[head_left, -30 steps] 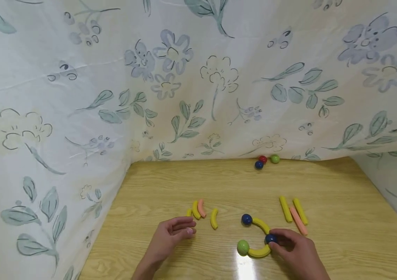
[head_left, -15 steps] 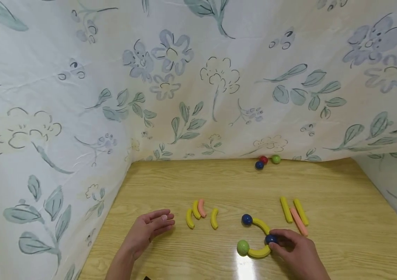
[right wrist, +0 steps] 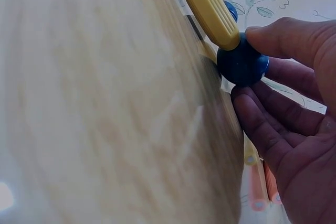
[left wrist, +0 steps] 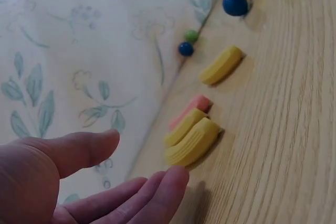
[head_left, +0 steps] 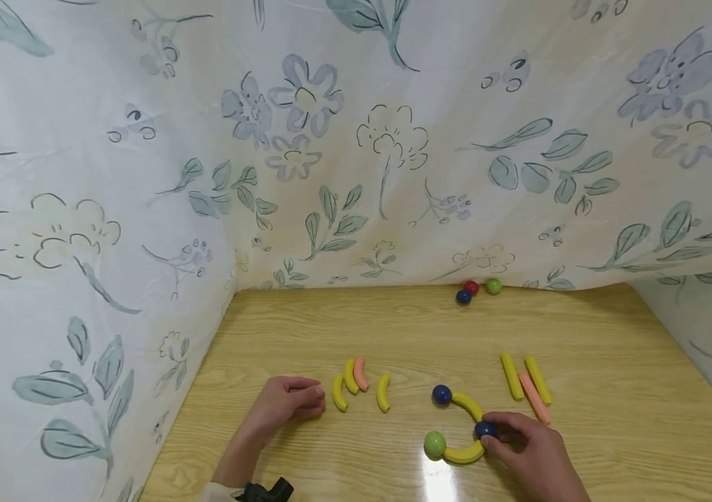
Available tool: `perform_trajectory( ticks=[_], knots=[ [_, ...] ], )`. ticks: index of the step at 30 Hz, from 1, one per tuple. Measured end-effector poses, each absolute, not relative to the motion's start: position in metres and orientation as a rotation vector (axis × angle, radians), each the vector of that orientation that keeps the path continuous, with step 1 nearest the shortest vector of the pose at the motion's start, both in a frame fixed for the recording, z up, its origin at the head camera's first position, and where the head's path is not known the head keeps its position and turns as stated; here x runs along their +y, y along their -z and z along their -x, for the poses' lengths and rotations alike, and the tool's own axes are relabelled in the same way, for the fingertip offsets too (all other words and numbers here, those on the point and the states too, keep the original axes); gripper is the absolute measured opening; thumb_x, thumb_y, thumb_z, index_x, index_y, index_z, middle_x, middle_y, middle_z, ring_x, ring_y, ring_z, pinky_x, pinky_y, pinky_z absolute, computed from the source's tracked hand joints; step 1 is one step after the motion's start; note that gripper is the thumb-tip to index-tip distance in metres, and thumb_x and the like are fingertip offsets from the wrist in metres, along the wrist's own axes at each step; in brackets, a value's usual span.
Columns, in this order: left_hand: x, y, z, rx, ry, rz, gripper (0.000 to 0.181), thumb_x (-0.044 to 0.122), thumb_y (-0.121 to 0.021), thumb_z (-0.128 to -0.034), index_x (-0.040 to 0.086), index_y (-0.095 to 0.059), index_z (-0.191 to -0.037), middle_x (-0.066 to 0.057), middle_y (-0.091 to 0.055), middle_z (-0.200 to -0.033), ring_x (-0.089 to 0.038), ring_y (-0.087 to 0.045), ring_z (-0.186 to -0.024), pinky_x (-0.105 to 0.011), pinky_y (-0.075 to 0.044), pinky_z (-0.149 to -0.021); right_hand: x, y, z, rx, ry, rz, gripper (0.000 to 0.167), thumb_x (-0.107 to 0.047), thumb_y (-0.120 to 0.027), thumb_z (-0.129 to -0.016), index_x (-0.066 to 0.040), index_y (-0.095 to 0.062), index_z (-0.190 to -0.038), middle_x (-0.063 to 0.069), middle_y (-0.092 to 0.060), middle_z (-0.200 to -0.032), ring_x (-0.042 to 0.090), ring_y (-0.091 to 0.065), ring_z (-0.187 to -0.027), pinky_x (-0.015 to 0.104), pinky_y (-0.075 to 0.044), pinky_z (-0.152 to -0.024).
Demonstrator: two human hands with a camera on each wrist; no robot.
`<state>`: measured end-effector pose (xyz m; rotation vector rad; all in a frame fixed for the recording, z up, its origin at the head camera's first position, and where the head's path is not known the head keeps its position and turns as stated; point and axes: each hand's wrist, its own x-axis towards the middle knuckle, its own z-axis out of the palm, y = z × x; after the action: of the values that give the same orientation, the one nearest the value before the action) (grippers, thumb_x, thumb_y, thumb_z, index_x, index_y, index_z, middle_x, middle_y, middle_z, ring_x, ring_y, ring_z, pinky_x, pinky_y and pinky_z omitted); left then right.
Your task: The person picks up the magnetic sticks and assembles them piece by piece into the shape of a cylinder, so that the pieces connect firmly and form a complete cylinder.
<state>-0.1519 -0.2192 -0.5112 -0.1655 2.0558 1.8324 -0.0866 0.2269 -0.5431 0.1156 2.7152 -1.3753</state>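
Note:
My right hand pinches a dark blue ball between thumb and fingers. Two curved yellow rods meet at that ball and form an open arc on the table. One rod ends in another blue ball, the other in a green ball. My left hand hovers left of a group of loose curved rods, holding nothing. In the left wrist view its thumb and fingers are apart, with the fingertips close to the nearest loose yellow rod. A loose pink curved rod lies in that group.
Straight yellow rods and a straight pink rod lie right of the arc. At the back edge sit a red ball, a blue ball and a green ball. Floral cloth walls the wooden table.
My left hand drew back leftward from the loose curved rods, then came slightly right toward them again. My right hand stays on the blue ball, and the arc has not moved.

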Motion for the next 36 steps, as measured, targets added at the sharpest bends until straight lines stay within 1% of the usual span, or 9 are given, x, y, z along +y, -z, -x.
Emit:
perform_trajectory(
  ticks=[5, 9, 13, 16, 19, 25, 31, 34, 36],
  knots=[
    [-0.205, 0.511, 0.159, 2.256, -1.688, 0.173, 0.034, 0.015, -0.078, -0.1025, -0.012, -0.075, -0.123, -0.017, -0.082, -0.100, -0.022, -0.082, -0.087, -0.036, -0.068, -0.079, 0.227, 0.546, 0.085, 2.729, 1.386, -0.095, 0.033, -0.019, -0.092, -0.090, -0.013, -0.081, -0.121, 0.001, -0.082, -0.114, 0.002, -0.075, -0.089, 0.019, -0.061, -0.079],
    [-0.196, 0.514, 0.162, 2.413, -1.539, 0.156, 0.028, 0.021, -0.082, -0.0998, -0.005, -0.081, -0.110, -0.010, -0.081, -0.086, -0.020, -0.080, -0.074, -0.035, -0.068, -0.069, 0.226, 0.549, 0.086, 2.723, 1.397, -0.108, 0.033, -0.019, -0.092, -0.090, -0.013, -0.081, -0.120, 0.001, -0.082, -0.115, 0.002, -0.075, -0.088, 0.019, -0.061, -0.079],
    [-0.189, 0.518, 0.164, 2.563, -1.394, 0.122, 0.026, 0.027, -0.085, -0.0974, 0.002, -0.082, -0.093, -0.005, -0.076, -0.071, -0.017, -0.074, -0.060, -0.031, -0.062, -0.059, 0.225, 0.550, 0.086, 2.719, 1.400, -0.117, 0.033, -0.019, -0.092, -0.090, -0.013, -0.081, -0.120, 0.001, -0.082, -0.116, 0.002, -0.075, -0.089, 0.019, -0.061, -0.079],
    [-0.184, 0.522, 0.165, 2.652, -1.317, 0.100, 0.024, 0.026, -0.087, -0.0959, 0.005, -0.080, -0.086, -0.003, -0.072, -0.065, -0.016, -0.071, -0.054, -0.029, -0.057, -0.053, 0.225, 0.550, 0.086, 2.712, 1.400, -0.115, 0.033, -0.019, -0.092, -0.090, -0.013, -0.081, -0.120, 0.001, -0.081, -0.115, 0.002, -0.075, -0.089, 0.019, -0.061, -0.079],
    [-0.180, 0.523, 0.165, 2.715, -1.262, 0.080, 0.021, 0.022, -0.087, -0.0952, 0.005, -0.079, -0.085, -0.002, -0.071, -0.063, -0.015, -0.069, -0.052, -0.027, -0.054, -0.050, 0.225, 0.548, 0.085, 2.706, 1.405, -0.117, 0.032, -0.018, -0.092, -0.089, -0.014, -0.081, -0.119, 0.001, -0.082, -0.114, 0.002, -0.075, -0.089, 0.019, -0.061, -0.079],
    [-0.176, 0.514, 0.162, 2.804, -1.157, 0.120, 0.017, 0.017, -0.086, -0.0937, 0.006, -0.079, -0.084, -0.002, -0.070, -0.070, -0.013, -0.065, -0.056, -0.026, -0.052, -0.050, 0.224, 0.546, 0.085, 2.692, 1.404, -0.162, 0.031, -0.014, -0.091, -0.090, -0.015, -0.081, -0.119, 0.001, -0.081, -0.115, 0.003, -0.075, -0.090, 0.018, -0.060, -0.081],
    [-0.180, 0.502, 0.157, 2.859, -1.132, 0.151, 0.015, 0.016, -0.086, -0.0925, 0.007, -0.078, -0.085, -0.002, -0.070, -0.074, -0.013, -0.062, -0.060, -0.027, -0.051, -0.052, 0.225, 0.546, 0.086, 2.700, 1.396, -0.157, 0.031, -0.017, -0.092, -0.090, -0.014, -0.081, -0.120, 0.001, -0.082, -0.116, 0.003, -0.075, -0.090, 0.019, -0.061, -0.080],
    [-0.182, 0.495, 0.156, 2.837, -1.211, 0.108, 0.012, 0.014, -0.085, -0.0928, 0.004, -0.078, -0.091, -0.003, -0.072, -0.077, -0.013, -0.065, -0.062, -0.029, -0.055, -0.054, 0.226, 0.546, 0.086, 2.705, 1.404, -0.151, 0.031, -0.017, -0.091, -0.090, -0.014, -0.081, -0.120, 0.001, -0.082, -0.116, 0.003, -0.075, -0.091, 0.019, -0.061, -0.080],
    [-0.182, 0.491, 0.155, 2.775, -1.301, 0.080, 0.012, 0.012, -0.084, -0.0941, 0.001, -0.077, -0.096, -0.006, -0.073, -0.081, -0.015, -0.069, -0.064, -0.032, -0.060, -0.057, 0.227, 0.546, 0.085, 2.706, 1.403, -0.153, 0.031, -0.017, -0.091, -0.091, -0.015, -0.081, -0.120, 0.000, -0.082, -0.115, 0.002, -0.075, -0.091, 0.019, -0.060, -0.080]
  ],
)
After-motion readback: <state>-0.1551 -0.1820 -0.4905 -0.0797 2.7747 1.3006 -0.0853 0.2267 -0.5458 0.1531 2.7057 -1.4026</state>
